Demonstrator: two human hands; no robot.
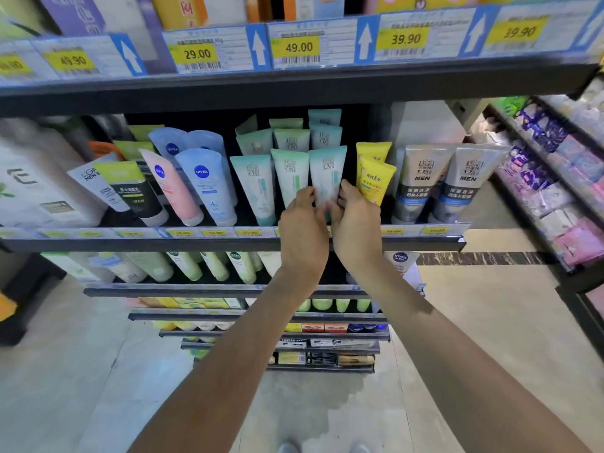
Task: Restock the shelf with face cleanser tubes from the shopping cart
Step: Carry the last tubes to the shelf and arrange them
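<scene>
A pale green and white face cleanser tube (327, 173) stands cap-down at the front of the middle shelf (228, 244), rightmost in a front row of three like tubes. My left hand (302, 225) and my right hand (354, 220) both grip its lower part, fingers curled round its sides. Its cap is hidden behind my hands. Two matching tubes (256, 183) stand just to its left, with more rows of them behind. The shopping cart is out of view.
Yellow tubes (376, 173) stand right of the held tube, grey MEN tubes (421, 181) further right. Blue and pink Nivea tubes (206, 181) lean at the left. Price tags line the upper shelf edge (294, 47). Another rack (555, 178) stands at the right.
</scene>
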